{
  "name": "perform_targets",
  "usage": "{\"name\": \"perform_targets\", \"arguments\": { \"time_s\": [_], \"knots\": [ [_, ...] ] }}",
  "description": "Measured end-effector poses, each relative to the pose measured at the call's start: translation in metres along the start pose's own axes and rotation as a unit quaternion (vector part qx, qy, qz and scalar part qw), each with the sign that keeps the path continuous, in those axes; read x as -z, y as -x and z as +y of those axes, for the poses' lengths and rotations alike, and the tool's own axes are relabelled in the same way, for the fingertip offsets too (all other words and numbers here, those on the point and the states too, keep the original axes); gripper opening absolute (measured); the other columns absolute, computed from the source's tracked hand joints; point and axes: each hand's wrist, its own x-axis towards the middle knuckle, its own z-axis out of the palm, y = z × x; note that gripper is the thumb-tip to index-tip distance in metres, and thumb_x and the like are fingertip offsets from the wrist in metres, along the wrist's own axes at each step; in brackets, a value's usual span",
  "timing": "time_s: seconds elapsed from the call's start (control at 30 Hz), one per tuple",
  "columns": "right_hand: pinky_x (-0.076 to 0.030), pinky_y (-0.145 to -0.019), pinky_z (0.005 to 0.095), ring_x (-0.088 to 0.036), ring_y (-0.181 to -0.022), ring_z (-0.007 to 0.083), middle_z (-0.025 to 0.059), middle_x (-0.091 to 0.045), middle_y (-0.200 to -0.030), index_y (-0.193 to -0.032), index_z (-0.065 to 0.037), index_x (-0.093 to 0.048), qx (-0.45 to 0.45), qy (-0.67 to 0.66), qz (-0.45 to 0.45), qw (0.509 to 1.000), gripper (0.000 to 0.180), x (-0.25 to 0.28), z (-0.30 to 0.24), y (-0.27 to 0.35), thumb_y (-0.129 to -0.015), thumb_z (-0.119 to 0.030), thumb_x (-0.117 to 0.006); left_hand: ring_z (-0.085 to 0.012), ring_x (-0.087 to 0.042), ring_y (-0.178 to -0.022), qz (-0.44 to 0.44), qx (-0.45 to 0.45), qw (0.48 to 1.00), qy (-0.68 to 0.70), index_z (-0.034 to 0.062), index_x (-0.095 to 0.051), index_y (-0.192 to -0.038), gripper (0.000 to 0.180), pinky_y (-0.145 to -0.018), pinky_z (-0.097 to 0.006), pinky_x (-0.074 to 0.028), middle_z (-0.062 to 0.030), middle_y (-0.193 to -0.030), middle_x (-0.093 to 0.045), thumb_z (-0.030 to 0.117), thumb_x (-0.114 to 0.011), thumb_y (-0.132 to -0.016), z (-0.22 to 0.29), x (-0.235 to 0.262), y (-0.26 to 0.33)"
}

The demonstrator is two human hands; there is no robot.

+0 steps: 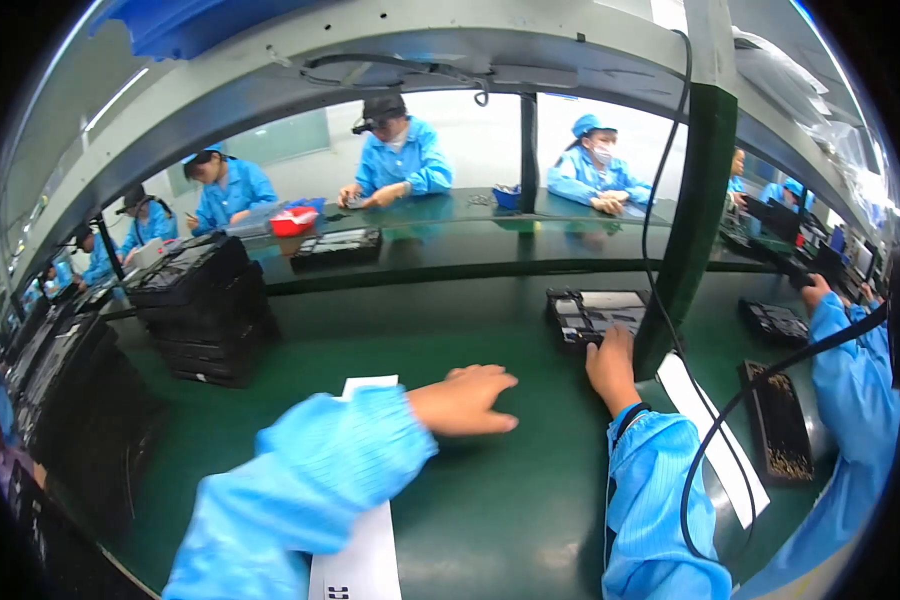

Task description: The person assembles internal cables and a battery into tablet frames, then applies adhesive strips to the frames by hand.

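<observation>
Green tabletop (510, 480) leaves room around spread left hand (465, 403); right hand (613, 368) at black tray's (570, 337) edge, grip unclear.

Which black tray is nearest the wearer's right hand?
The black tray just left of the dark green post: the right hand overlaps its front edge. The others, including the tray stack at left, lie farther off.

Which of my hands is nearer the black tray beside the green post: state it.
Right: the right hand is at the near edge of the tray; the left hand is apart from it, to its left and nearer you.
</observation>
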Motion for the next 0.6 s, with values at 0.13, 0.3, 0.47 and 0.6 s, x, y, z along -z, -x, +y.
{"name": "perform_targets", "arguments": {
  "time_s": [0.13, 0.3, 0.47, 0.6],
  "knots": [
    [-0.023, -0.097, 0.0476, -0.035, -0.109, 0.0428, 0.0291, -0.045, -0.107, -0.094, 0.011, -0.05, -0.022, 0.077, 0.031, 0.996, 0.035, -0.015, 0.009, -0.018, -0.074, -0.018, -0.057, -0.0316, -0.049, -0.104, 0.108, 0.147, 0.964, 0.193, -0.0103, -0.042, -0.116, 0.063, -0.089, -0.034, -0.039, -0.0234, -0.114, -0.049, 0.033, -0.062, -0.074, -0.01, -0.022, -0.092],
    [-0.027, -0.094, 0.0451, -0.041, -0.102, 0.0392, 0.0229, -0.05, -0.101, -0.09, 0.005, -0.057, -0.116, 0.11, -0.086, 0.983, 0.036, -0.017, 0.01, -0.025, -0.078, -0.029, -0.054, -0.0214, -0.053, -0.085, 0.161, 0.235, 0.816, 0.504, -0.0083, -0.052, -0.098, 0.044, -0.074, -0.031, -0.044, -0.0175, -0.099, -0.053, 0.023, -0.065, -0.07, -0.035, -0.052, -0.147],
    [-0.034, -0.087, 0.0475, -0.045, -0.1, 0.0341, 0.0162, -0.051, -0.105, -0.092, 0.001, -0.059, -0.124, 0.089, -0.112, 0.982, 0.038, -0.013, -0.011, -0.023, -0.081, -0.035, -0.05, -0.014, -0.046, -0.075, 0.269, 0.189, 0.685, 0.65, 0.0024, -0.058, -0.08, 0.019, -0.062, -0.027, -0.038, -0.0048, -0.076, -0.05, 0.015, -0.065, -0.068, -0.025, -0.062, -0.157],
    [-0.033, -0.079, 0.0471, -0.047, -0.091, 0.0322, 0.0128, -0.054, -0.096, -0.083, -0.002, -0.061, -0.044, 0.124, -0.026, 0.991, 0.029, -0.02, -0.019, -0.017, -0.078, -0.03, -0.054, -0.0131, -0.046, -0.075, 0.328, 0.184, 0.63, 0.68, 0.0061, -0.06, -0.073, 0.013, -0.059, -0.025, -0.035, -0.003, -0.075, -0.051, 0.016, -0.065, -0.067, -0.018, -0.065, -0.164]
  ]
}}
